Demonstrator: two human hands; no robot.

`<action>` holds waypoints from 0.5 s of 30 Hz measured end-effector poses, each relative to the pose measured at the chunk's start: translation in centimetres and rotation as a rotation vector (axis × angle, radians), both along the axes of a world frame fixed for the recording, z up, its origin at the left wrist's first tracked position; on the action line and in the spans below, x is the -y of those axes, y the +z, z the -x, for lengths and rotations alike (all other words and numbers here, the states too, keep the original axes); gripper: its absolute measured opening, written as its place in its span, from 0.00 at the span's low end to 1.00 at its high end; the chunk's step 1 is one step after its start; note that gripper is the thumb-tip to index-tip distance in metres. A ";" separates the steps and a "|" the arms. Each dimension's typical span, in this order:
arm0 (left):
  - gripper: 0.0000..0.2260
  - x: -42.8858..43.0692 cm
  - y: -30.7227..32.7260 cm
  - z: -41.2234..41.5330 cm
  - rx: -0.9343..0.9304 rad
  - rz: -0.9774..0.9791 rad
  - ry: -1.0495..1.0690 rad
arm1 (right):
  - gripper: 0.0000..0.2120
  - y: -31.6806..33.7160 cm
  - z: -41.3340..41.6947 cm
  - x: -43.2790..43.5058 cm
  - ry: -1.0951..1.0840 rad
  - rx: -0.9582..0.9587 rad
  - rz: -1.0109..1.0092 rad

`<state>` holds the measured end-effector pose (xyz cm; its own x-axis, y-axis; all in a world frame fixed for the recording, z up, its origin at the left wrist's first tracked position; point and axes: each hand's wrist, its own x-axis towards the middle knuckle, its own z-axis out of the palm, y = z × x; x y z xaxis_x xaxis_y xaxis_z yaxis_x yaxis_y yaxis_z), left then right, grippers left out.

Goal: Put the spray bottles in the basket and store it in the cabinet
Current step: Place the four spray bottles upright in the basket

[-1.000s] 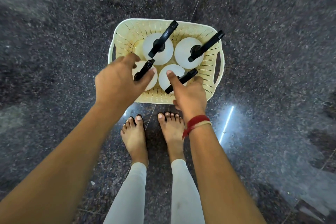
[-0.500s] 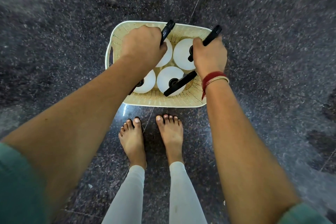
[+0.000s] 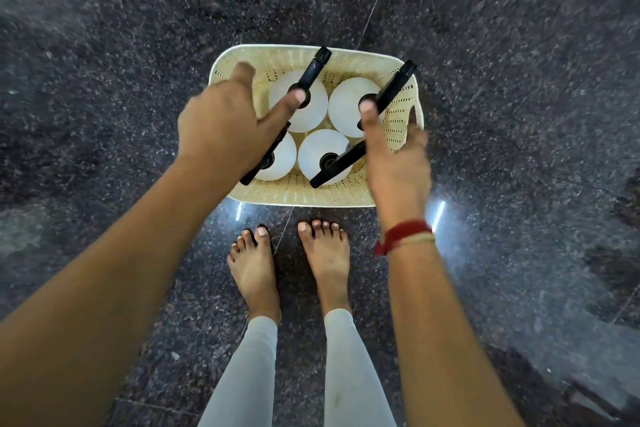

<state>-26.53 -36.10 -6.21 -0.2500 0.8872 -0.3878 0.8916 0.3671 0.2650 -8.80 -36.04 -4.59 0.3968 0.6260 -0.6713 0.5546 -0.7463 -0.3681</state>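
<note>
A cream perforated plastic basket [image 3: 298,192] stands on the dark floor just in front of my bare feet. Several white spray bottles with black trigger heads stand upright inside it, for example the back left one [image 3: 311,107] and the front right one [image 3: 317,152]. My left hand [image 3: 225,128] hovers over the basket's left half with fingers spread, covering part of the front left bottle. My right hand [image 3: 394,152] hovers over the right rim, fingers apart, its thumb near the back right bottle [image 3: 346,111]. Neither hand holds anything.
Dark speckled polished stone floor [image 3: 519,80] surrounds the basket on all sides, with a thin tile joint running up from my feet [image 3: 291,267]. Light reflections gleam on the floor beside the basket's front corners. No cabinet shows.
Both hands were shut over the back bottles' trigger heads half a second ago; now they have let go, drawn back toward me and opened. The basket and bottles stay in place.
</note>
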 end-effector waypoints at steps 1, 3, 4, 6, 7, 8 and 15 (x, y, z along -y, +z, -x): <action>0.38 1.1 0.3 0.0 -0.022 0.025 -0.022 | 0.49 0.2 0.3 1.2 0.026 -0.023 0.069; 0.36 3.1 0.6 -0.6 -0.075 0.112 -0.097 | 0.42 0.0 1.4 2.8 0.076 -0.067 0.113; 0.33 3.8 0.6 -1.0 -0.076 0.158 -0.122 | 0.37 -0.4 1.9 3.2 0.085 -0.085 0.089; 0.22 4.7 0.0 -1.4 -0.041 0.214 -0.118 | 0.29 -1.2 2.9 3.4 0.045 -0.122 0.032; 0.17 4.8 -0.3 -1.4 -0.025 0.221 -0.097 | 0.27 -1.6 3.3 3.2 0.008 -0.146 0.019; 0.15 4.8 -0.6 -1.3 -0.012 0.214 -0.074 | 0.26 -1.9 3.4 3.1 -0.023 -0.169 0.014; 0.13 5.0 -1.2 -1.3 0.003 0.163 -0.080 | 0.23 -2.4 3.0 3.3 0.021 -0.183 -0.014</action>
